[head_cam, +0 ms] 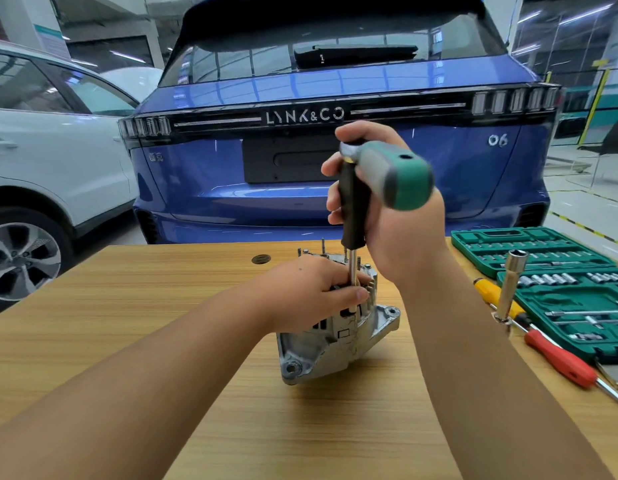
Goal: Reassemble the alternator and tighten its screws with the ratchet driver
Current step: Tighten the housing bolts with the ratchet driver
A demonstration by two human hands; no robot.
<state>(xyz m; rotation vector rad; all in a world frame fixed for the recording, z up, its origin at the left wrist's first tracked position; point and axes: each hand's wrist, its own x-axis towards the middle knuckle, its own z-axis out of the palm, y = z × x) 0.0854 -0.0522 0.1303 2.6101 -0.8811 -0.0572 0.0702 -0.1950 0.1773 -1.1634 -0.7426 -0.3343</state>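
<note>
The alternator (338, 327) is standing on the desk (162, 306), near its middle, with its finned end facing up and its mounting lugs low at the front.

From the head view, the left hand (314, 292) is resting on top of it, fingers curled round the housing and thumb lying beside the steel shaft. The ratchet driver (363, 199) is standing almost upright over the housing, its long axis running straight down to a screw that the left hand is hiding. The right hand (380, 216) is holding the black extension high above, grip closed round it, with the green handle (401, 174) sticking out sideways toward the camera. So the screw lies directly below the right grip, and that hand looks set to do the turning.

To the right, a green case (556, 271) is lying open, holding rows of sockets and bits. A red screwdriver (560, 358) and a yellow one (497, 296) are lying just beside it.
</note>
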